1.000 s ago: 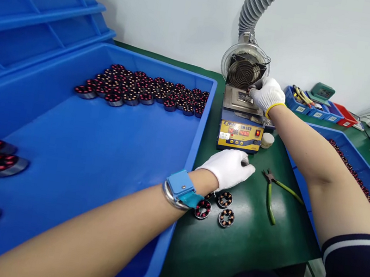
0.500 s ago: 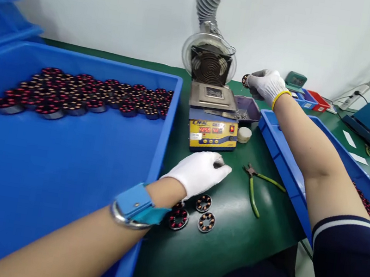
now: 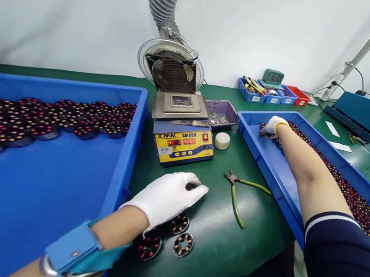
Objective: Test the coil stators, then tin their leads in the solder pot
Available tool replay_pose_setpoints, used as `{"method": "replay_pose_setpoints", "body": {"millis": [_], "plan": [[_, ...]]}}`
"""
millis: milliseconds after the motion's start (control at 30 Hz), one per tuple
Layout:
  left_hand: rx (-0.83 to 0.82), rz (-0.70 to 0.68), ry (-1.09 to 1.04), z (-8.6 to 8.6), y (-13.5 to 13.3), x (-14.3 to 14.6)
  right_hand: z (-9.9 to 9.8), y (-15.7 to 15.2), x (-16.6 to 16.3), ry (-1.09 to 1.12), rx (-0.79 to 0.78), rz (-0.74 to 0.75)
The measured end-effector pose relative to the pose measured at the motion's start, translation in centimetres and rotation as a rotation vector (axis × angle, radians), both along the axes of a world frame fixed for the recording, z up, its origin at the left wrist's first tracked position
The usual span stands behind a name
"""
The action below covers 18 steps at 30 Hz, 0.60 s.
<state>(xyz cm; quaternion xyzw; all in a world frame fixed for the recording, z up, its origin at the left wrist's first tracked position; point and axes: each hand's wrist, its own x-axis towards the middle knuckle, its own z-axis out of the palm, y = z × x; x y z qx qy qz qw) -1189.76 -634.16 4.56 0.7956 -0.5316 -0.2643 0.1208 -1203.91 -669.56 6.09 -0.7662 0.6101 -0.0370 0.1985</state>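
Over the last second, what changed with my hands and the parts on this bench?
Your right hand left the solder pot, swung rightwards into the right blue tray and now rests on the stator row there; whether it grips one is unclear. Your left hand, the three loose stators beside it and the cutters stayed put.

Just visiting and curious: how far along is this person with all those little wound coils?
Seemingly done: a long row of coils in the right tray. In hand: the right hand rests among them; the left hand pinches a small dark part near three coils on the mat. Probably left: the heap in the left tray.
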Motion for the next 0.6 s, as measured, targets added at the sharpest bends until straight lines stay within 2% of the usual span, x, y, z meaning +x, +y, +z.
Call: {"method": "replay_pose_setpoints", "body": {"millis": [133,200,267,367,467,500,567,600], "plan": [[0.002,-0.005,-0.007,-0.3,-0.1,0.2,-0.5,-1.6,-1.1,0.094,-0.317,-0.019],[-0.026,-0.002,-0.017,-0.4,-0.2,0.2,0.0,-1.4,-1.5,0.067,-0.378,-0.009],[-0.071,0.004,-0.028,-0.4,-0.1,0.1,0.9,0.1,-1.3,0.067,-0.408,0.049],[-0.083,-0.036,-0.018,-0.2,0.6,0.1,3.0,5.6,0.3,0.025,-0.434,0.234],[0.045,-0.169,-0.018,0.2,1.6,0.0,5.1,14.0,1.2,-0.192,-0.276,0.517],[0.099,-0.210,-0.039,0.3,2.0,-0.1,5.5,17.0,1.1,-0.231,-0.245,0.678],[0.187,-0.248,-0.089,0.4,2.4,-0.2,5.4,22.2,0.6,-0.224,-0.268,0.973],[0.211,-0.255,-0.111,0.4,2.4,-0.3,4.9,24.1,0.3,-0.198,-0.290,1.054]]}}
